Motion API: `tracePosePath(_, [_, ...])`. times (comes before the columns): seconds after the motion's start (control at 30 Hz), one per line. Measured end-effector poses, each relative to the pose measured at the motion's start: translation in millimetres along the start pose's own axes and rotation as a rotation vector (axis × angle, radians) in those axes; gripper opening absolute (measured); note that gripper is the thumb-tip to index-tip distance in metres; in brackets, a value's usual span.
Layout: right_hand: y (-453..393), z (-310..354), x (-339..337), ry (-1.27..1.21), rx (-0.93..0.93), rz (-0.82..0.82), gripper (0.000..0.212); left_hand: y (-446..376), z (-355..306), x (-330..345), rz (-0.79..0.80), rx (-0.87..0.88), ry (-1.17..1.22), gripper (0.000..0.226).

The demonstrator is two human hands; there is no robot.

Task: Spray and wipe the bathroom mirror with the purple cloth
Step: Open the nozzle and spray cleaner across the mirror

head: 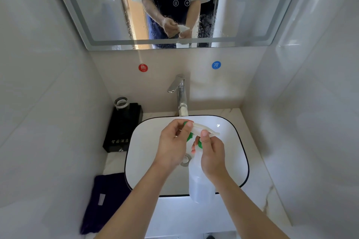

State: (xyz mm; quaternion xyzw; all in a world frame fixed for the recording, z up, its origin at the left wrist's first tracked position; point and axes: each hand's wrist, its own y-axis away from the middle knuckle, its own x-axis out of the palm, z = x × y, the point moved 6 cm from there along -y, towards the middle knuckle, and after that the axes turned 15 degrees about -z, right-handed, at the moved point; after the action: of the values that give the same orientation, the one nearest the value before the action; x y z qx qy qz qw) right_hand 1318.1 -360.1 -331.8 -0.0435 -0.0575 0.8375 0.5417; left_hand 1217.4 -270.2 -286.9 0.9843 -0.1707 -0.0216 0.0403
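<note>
I find the mirror (pixel 108 6) on the wall above the sink, its lower middle already beaded with droplets, so I judge the spraying at least begun and the wiping not yet started. The purple cloth (pixel 104 200) lies flat on the counter (pixel 258 170) at the left front corner, just beside the sink's rim and apart from both hands; I take it to be parked there within the left hand's reach until the bottle is dealt with.

The spray bottle (pixel 198 184), translucent white with a green collar, is held over the sink (pixel 233 151), probably so any drip falls into the basin. My right hand (pixel 211 155) has its fingers curled round the neck, the thumb laid up along the white sprayer head. My left hand (pixel 172 145) pinches the front of that head between thumb and forefinger at the nozzle end; the other fingers are folded under and I cannot tell how they lie. The two-handed hold suggests the nozzle is being adjusted or closed, though I cannot confirm which.

Further out: a chrome tap (pixel 180 95) stands at the back of the basin, and a black box (pixel 124 128) with a glass (pixel 121 103) on top sits at the left rear. A red sticker (pixel 143 67) and a blue sticker (pixel 216 65) mark the wall below the mirror.
</note>
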Motion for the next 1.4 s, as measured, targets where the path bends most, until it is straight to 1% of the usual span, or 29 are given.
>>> tracePosePath(0.1, [0.6,-0.7,0.2,0.011,0.007,0.003,0.060,-2.5,1.3,0.4,0.007,-0.039,-0.021,0.022])
tracePosePath(0.4, [0.4,-1.6,-0.5,0.020,-0.003,-0.031,0.072,-1.8,-0.9,4.7,0.005,-0.070,-0.014,0.036])
tracePosePath(0.53, [0.7,-1.4,0.2,0.028,0.009,-0.032,0.069,-2.1,-3.1,5.8,-0.007,-0.081,-0.008,0.039])
tracePosePath(0.6, [1.6,-0.3,0.3,0.028,0.010,-0.029,0.068,-1.6,-3.3,7.5,-0.004,-0.049,0.001,0.035])
tracePosePath(0.67, [1.3,0.8,0.2,0.025,0.009,-0.029,0.066,1.1,-5.3,9.8,0.019,-0.003,0.032,0.021])
tracePosePath(0.7, [0.9,0.8,0.5,0.025,0.015,-0.029,0.066,2.3,-6.3,10.2,0.033,0.014,0.041,0.020])
tracePosePath(0.8, [0.3,-0.5,1.4,0.029,0.028,-0.020,0.068,-0.2,-5.2,8.4,0.062,0.035,0.036,0.025])
tracePosePath(0.97, [1.2,-1.1,0.7,0.034,0.020,-0.008,0.072,-7.2,-8.0,9.0,0.075,-0.029,0.000,0.019])
tracePosePath(1.07, [1.7,-0.5,0.3,0.033,0.013,-0.009,0.074,-7.7,-9.5,9.4,0.080,-0.041,-0.019,0.020])
tracePosePath(1.2, [2.6,0.5,-0.4,0.038,-0.013,-0.013,0.075,-4.6,-10.6,9.5,0.063,-0.067,0.009,0.035])
tracePosePath(1.27, [2.9,0.7,-1.2,0.040,-0.016,-0.016,0.074,-2.3,-10.0,10.1,0.049,-0.069,0.025,0.038])
tracePosePath(1.33, [2.8,0.7,-1.6,0.043,-0.012,-0.014,0.073,-0.1,-7.6,9.2,0.058,-0.042,0.022,0.036])
tracePosePath(1.4, [2.6,1.1,-1.5,0.042,-0.007,-0.010,0.069,1.8,-4.0,6.5,0.078,-0.017,0.032,0.023])
